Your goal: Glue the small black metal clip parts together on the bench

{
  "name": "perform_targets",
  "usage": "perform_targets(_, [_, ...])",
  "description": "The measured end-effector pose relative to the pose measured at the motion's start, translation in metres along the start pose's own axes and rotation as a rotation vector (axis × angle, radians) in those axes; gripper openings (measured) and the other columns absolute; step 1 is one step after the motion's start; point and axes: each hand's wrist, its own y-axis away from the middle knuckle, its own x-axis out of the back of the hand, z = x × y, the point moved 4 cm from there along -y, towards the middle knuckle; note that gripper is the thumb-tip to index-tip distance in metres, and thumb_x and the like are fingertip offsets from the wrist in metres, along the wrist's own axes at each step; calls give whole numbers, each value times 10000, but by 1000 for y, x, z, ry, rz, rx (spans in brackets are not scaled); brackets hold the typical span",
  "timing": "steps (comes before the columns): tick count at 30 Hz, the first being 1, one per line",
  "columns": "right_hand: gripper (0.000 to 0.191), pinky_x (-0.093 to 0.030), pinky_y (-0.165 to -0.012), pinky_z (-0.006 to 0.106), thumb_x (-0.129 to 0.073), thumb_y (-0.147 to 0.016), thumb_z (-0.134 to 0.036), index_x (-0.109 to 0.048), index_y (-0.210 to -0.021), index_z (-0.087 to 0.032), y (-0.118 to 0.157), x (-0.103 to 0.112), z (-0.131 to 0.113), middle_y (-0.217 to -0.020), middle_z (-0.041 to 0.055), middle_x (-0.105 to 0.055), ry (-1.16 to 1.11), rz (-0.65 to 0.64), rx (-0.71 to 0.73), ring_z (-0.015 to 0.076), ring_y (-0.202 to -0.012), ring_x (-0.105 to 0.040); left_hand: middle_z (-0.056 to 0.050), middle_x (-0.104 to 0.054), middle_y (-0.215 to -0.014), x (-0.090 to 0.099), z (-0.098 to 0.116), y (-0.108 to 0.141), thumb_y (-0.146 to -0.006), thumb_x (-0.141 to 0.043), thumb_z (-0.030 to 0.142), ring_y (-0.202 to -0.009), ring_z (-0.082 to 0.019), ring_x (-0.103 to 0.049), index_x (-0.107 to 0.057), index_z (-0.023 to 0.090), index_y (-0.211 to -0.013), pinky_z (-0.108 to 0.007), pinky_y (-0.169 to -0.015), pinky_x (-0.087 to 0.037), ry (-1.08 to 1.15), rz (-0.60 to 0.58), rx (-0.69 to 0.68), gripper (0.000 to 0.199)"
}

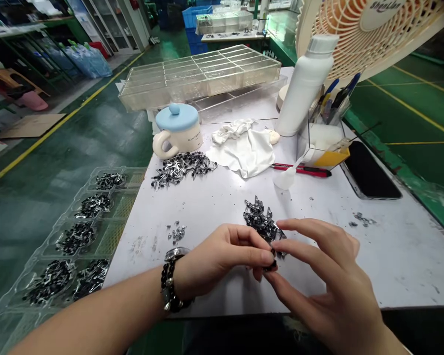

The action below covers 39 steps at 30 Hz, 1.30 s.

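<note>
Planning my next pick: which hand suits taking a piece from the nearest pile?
Probably the right hand: its fingers spread beside the pile, while the left hand pinches a small dark part.

Green floor (170, 52) running behind the table (410, 266), yellow lines (76, 111) crossing it at left and right. Cabinet (113, 24) standing far left, stool (13, 79) sitting below it to the left. Second table (225, 37) standing far center, blue crates (197, 22) stacking beside it. Light reflecting off floor.
</note>
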Motion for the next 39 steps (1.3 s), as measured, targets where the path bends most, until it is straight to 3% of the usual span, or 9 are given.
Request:
perform_targets(8, [187, -366, -806, 422, -654, -782, -157, -623, -964, -184, 3, 3, 2, -1060, 95, -590, -54, 56, -3, 224, -998, -544, 8, -654, -725, -6, 3, 4, -701, -749, 132, -631, -43, -609, -669, 115, -838, -147, -639, -494, -63, 1, -1, 159])
perform_targets(19, [188, -359, -823, 431, -661, -774, -146, -629, -955, -186, 5, 1, 2, -1058, 93, -591, -52, 53, 0, 227, -985, -546, 13, -642, -721, -7, 1, 8, -711, -742, 148, -632, -36, -583, -636, 110, -795, -164, -663, -460, -116, 30, -30, 141])
perform_targets(29, [234, -320, -841, 435, -684, -754, -198, -630, -977, -246, 8, 0, 4, -1116, 71, -581, 102, 47, 19, 256, -997, -477, 13, -621, -692, -6, -1, 3, -672, -784, 233, -636, -58, -565, -614, 120, -768, -198, -664, -446, -135, 41, -38, 226])
perform_targets(32, [231, -328, -858, 426, -675, -772, -218, -623, -995, -246, 9, -2, 9, -1130, 63, -576, 81, 26, 3, 251, -1008, -476, -12, -629, -772, -3, 4, 4, -662, -791, 320, -662, -64, -550, -632, 128, -855, -205, -664, -435, -258, 70, -42, 315])
perform_targets(35, [218, -339, -863, 400, -654, -806, -263, -611, -1019, -247, 8, -7, 18, -1134, 45, -579, 58, 1, -56, 234, -1016, -475, -48, -640, -891, 9, 28, 9, -720, -726, 413, -715, -92, -567, -601, 157, -1063, -214, -658, -456, -558, 206, -181, 445])
perform_targets(37, [212, -344, -846, 383, -639, -826, -296, -606, -1032, -256, 8, -14, 24, -1113, 30, -593, 50, -7, -109, 224, -1006, -478, -49, -632, -875, 23, 56, 17, -811, -618, 421, -754, -112, -583, -571, 162, -1116, -229, -690, -488, -915, 436, -383, 403])
perform_targets(38, [211, -341, -827, 376, -632, -834, -315, -604, -1036, -262, 8, -17, 27, -1098, 24, -600, 57, -9, -130, 223, -997, -478, -46, -628, -887, 30, 71, 22, -842, -572, 415, -758, -113, -581, -580, 166, -1098, -236, -709, -498, -1180, 609, -494, 357])
perform_targets(39, [213, -331, -810, 374, -624, -840, -337, -603, -1040, -268, 8, -21, 29, -1089, 19, -606, 76, -13, -151, 227, -992, -476, -59, -616, -959, 38, 83, 26, -838, -580, 377, -806, -128, -572, -595, 167, -1072, -266, -768, -496, -1297, 740, -546, 315])
